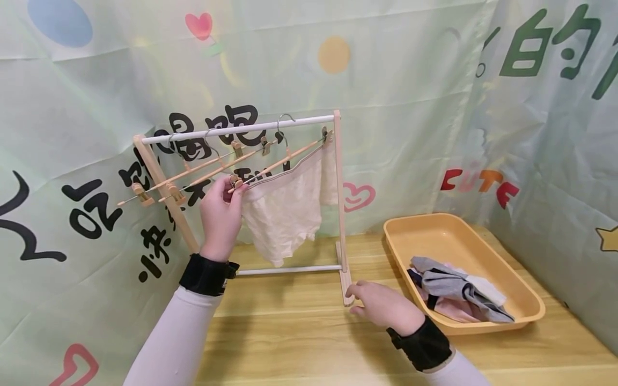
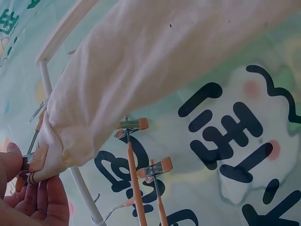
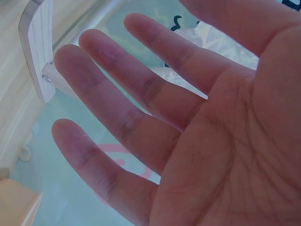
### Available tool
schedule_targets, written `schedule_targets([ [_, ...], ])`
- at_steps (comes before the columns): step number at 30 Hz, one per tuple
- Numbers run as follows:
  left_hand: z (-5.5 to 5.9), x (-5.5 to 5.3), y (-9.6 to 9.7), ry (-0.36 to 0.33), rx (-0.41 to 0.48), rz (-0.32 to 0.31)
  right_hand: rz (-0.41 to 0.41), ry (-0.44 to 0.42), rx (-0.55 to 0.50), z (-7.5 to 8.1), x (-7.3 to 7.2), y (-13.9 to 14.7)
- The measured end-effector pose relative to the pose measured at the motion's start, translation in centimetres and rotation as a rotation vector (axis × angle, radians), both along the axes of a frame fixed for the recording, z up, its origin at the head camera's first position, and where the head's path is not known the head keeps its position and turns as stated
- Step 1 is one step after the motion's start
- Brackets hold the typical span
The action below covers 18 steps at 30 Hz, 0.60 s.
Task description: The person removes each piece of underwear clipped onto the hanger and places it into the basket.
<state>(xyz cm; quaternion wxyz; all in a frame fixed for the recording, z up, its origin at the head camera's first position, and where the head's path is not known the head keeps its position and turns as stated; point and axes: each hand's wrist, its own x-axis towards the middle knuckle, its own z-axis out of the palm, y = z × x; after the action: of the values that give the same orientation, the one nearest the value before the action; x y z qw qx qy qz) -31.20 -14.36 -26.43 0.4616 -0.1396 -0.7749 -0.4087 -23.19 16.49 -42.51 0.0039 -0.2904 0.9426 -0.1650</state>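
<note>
Cream-white shorts hang by their waistband from a wooden clip hanger on the small rack. My left hand pinches the hanger clip at the near end, where thumb and fingers meet at the corner of the waistband. The far clip grips the waistband's other end, beside the rack's right post. Low on the right, my right hand holds nothing; its fingers are relaxed and spread, close to the rack's foot. In the right wrist view its palm faces the camera.
Two bare clip hangers hang on the white top rail, left of the shorts. A yellow-orange tub on the wooden table holds folded clothes, grey, pink and dark. A printed cloth backdrop stands behind the rack.
</note>
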Motion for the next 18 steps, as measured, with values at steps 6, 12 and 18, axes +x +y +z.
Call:
schedule_targets([
  [6, -0.1, 0.8, -0.2, -0.007, 0.022, 0.009, 0.007, 0.019, 0.012, 0.1, 0.0, 0.0],
  [12, -0.6, 1.4, -0.7, -0.014, 0.022, 0.021, 0.002, 0.013, 0.006, 0.2, 0.0, -0.1],
  [18, -1.9, 2.4, -1.3, -0.046, 0.033, 0.06, 0.006, 0.026, 0.003, 0.1, 0.0, 0.0],
])
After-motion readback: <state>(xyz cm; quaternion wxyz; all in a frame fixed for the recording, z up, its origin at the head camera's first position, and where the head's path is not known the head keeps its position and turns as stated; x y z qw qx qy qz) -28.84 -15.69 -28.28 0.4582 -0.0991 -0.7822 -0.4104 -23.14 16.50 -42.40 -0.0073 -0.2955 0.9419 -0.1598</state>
